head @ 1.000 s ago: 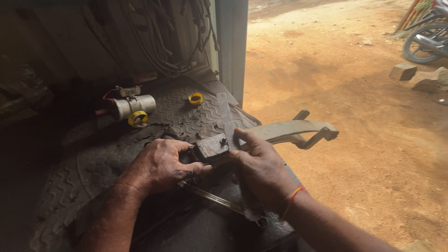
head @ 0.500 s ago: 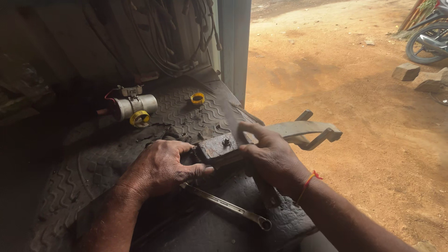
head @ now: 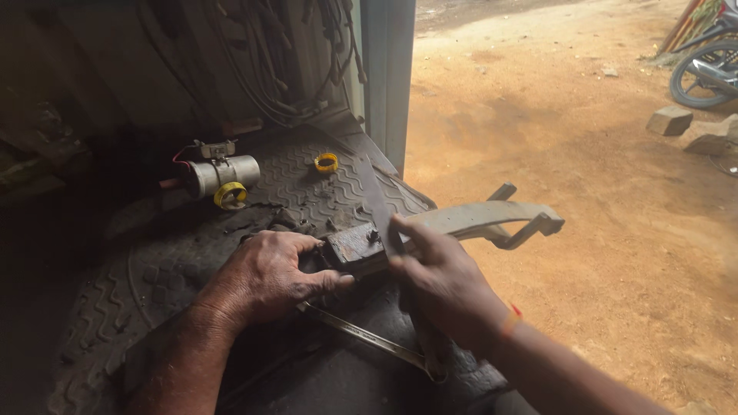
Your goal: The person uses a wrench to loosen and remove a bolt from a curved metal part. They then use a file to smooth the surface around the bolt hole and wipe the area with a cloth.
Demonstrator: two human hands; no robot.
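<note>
Since the earlier frame the right hand (head: 442,288) has slid a little along the lever (head: 480,219), so its forefinger now lies up over the joint where the lever meets the block (head: 355,247); the left hand (head: 265,277) has barely shifted.

The left hand is curled round the near side of the dark metal block, thumb stretched along its lower edge and pressing it down onto the tyre (head: 307,192) that serves as a bench. The right hand is closed over the inner end of the pale grey lever, fingers pressed together on top, thumb hidden beneath. The lever runs out to the right past the tyre's edge and hangs over the sandy ground (head: 584,154).

Judging by the grip, the step in hand is seating or working the lever at its joint with the block, one hand steadying, the other guiding. Whether a pin or bolt sits in the joint cannot be told; the fingers cover it.

A spanner (head: 369,338) lies on the tyre just below both hands, partly under the right wrist. The next move likely calls for keeping the block pinned with the left hand while the right frees itself for that spanner, without letting the overhanging lever tip.

Farther back on the tyre rest a small metal cylinder (head: 223,173) and a yellow ring (head: 326,162), well apart from the hands.
</note>
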